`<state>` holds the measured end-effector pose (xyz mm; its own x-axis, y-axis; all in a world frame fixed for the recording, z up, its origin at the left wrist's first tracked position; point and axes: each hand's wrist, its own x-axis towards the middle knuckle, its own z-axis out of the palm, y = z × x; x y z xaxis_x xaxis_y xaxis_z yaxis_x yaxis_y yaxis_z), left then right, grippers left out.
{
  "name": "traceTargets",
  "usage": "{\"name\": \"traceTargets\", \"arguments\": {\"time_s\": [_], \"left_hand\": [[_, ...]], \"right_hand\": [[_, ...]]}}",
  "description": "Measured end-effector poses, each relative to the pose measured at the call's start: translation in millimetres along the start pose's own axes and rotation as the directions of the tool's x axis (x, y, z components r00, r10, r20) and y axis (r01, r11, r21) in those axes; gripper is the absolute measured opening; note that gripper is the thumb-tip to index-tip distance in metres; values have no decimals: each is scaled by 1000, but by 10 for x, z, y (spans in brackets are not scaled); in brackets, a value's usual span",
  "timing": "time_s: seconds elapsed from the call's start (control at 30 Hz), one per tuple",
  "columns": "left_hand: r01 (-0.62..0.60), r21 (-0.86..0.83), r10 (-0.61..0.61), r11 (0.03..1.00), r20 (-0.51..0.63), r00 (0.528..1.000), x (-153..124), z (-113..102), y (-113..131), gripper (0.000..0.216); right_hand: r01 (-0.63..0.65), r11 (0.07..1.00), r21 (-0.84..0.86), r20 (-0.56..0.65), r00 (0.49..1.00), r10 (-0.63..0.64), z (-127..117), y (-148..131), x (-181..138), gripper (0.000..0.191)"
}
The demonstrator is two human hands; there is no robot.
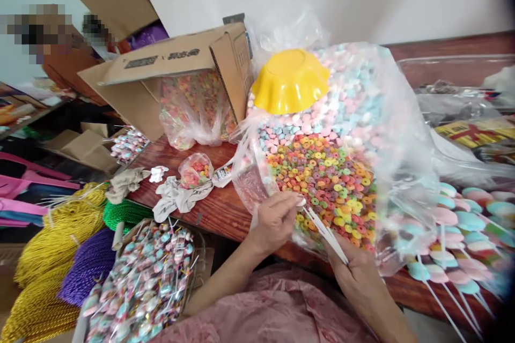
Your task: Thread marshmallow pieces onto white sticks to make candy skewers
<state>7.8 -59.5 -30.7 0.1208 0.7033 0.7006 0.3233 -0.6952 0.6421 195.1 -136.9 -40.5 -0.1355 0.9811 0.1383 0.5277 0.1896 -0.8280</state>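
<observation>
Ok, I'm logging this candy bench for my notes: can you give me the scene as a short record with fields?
left hand: pinches upper end of white sticks
right hand: grips their lower end
under hands: clear bag of ring candies and pastel candies
on bag: yellow bowl, upside down
left of bag: open cardboard box
lower left: wrapped lollipops; cord bundles
right: flat lollipops on sticks
surface: wooden table
</observation>
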Motion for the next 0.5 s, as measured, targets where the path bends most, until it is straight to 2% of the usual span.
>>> {"name": "traceTargets", "arguments": {"time_s": [0.1,0.2,0.27,0.37,0.5], "left_hand": [[-218,123,206,968,104,973,-30,-16,-57,32],[-259,117,246,959,115,962,-67,-21,-85,36],[-203,85,192,976,121,974,-73,-12,-77,34],[-50,-15,51,999,137,989,-45,17,-52,29],[188,-180,-182,966,49,982,12,60,-50,27]], "right_hand": [[-12,1000,23,-13,1000,12,5,11,17,25],[-24,997,72,-53,998,28,36,-48,9,24],[-33,994,105,-66,997,41,86,-84,1,25],[-39,989,144,-57,997,48,161,-104,6,28],[-26,991,133,-105,994,40,144,-102,64,30]]}}
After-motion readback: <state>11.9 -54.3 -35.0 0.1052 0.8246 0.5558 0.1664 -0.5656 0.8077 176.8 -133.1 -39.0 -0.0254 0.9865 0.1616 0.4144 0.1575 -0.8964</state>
